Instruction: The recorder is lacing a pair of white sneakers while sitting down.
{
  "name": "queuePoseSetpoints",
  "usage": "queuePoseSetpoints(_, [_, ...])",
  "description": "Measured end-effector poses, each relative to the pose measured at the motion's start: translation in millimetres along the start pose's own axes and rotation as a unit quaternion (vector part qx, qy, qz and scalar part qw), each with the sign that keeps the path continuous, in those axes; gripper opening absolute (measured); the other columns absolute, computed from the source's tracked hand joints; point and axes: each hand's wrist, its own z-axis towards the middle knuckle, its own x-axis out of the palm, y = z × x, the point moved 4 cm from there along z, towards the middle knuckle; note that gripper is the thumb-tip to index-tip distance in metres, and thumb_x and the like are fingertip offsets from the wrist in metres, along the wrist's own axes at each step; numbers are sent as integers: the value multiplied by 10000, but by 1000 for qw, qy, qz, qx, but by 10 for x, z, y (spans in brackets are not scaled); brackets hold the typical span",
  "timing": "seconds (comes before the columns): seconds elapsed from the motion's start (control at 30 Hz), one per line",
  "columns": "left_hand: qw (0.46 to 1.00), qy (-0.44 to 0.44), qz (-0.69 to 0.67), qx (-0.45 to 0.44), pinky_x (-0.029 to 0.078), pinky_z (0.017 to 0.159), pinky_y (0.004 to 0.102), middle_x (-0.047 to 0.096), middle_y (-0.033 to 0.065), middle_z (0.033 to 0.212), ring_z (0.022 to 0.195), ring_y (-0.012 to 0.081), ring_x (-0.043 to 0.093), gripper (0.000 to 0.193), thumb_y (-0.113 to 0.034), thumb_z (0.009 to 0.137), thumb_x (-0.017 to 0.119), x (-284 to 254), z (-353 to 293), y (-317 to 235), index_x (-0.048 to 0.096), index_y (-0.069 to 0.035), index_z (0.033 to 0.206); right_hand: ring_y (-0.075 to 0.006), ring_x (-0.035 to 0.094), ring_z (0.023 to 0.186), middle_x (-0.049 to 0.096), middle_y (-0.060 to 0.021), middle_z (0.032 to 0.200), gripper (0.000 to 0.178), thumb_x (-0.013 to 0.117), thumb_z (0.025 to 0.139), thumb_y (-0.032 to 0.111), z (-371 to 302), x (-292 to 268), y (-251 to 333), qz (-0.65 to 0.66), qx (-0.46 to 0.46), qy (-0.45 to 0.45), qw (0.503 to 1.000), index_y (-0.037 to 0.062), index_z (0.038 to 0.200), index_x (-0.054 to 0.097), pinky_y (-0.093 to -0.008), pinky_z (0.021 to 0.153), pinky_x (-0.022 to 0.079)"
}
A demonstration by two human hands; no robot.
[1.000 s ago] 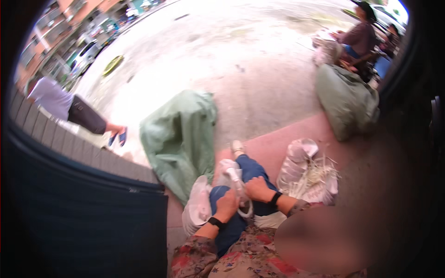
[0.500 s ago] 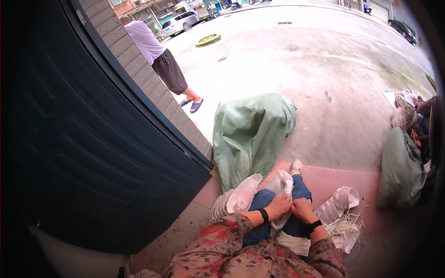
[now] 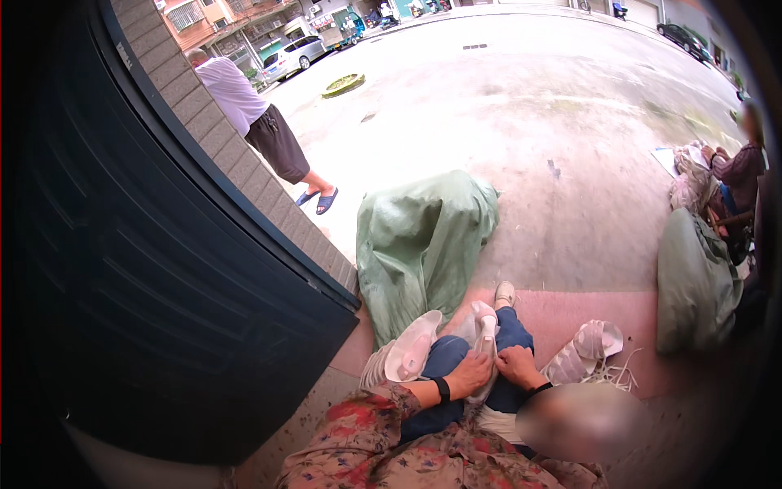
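On my lap lies a pale, elongated, shoe-like piece (image 3: 487,328), whitish with a pinkish end and a translucent, film-like edge. My left hand (image 3: 470,374) grips its near part from the left, fingers bent together. Close by on the right, my right hand (image 3: 516,366) has its fingers curled in a pinch at the same piece's edge; the fingertips are too small to make out. Beside my left knee sits a nested stack of similar pale pieces (image 3: 411,349), the top one with a pink oval inside. To the right lie more white pieces (image 3: 593,342) with loose strips.
A large green sack (image 3: 428,244) stands ahead, and another green sack (image 3: 696,281) at the right. A seated person (image 3: 740,173) is beyond that one. A dark door (image 3: 163,269) fills the left. Another person (image 3: 244,106) stands by the brick wall (image 3: 220,155).
The view has shifted, bringing the seated person at the right further into sight. My hands stay at the pale piece, my right fingers slightly higher along it. A blurred patch now covers my right forearm.
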Motion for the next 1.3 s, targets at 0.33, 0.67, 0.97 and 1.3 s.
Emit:
queuePoseSetpoints(0.33, [997, -46, 16, 54, 359, 714, 387, 583, 22, 731, 847, 226, 489, 157, -191, 697, 501, 227, 83, -32, 638, -123, 663, -327, 572, 606, 579, -152, 630, 231, 549, 707, 283, 7, 85, -77, 47, 0, -44, 998, 76, 668, 646, -417, 534, 415])
queuePoseSetpoints(0.67, [983, 86, 101, 128, 330, 668, 395, 605, -18, 637, 703, 201, 538, 152, -217, 688, 541, 275, 58, -258, 671, -165, 632, -295, 587, 609, 596, -112, 615, 230, 582, 703, 304, -52, 35, -81, 69, 26, -40, 996, 90, 670, 658, -410, 550, 432])
queuePoseSetpoints(0.97, [985, 82, 80, 133, 325, 640, 380, 589, -19, 621, 674, 178, 536, 169, -211, 716, 529, 408, 49, -170, 659, -163, 619, -293, 583, 609, 590, -111, 601, 229, 574, 704, 293, -29, 5, -70, 85, 15, -53, 995, 83, 659, 654, -414, 544, 421])
queuePoseSetpoints(1.3, [982, -120, -120, 80, 406, 685, 357, 537, 69, 670, 769, 222, 533, 88, -154, 710, 509, -82, 55, -340, 535, -97, 649, -319, 583, 678, 604, -137, 703, 239, 536, 755, 287, -136, 94, -161, 78, 7, -30, 996, 77, 714, 642, -430, 577, 415])
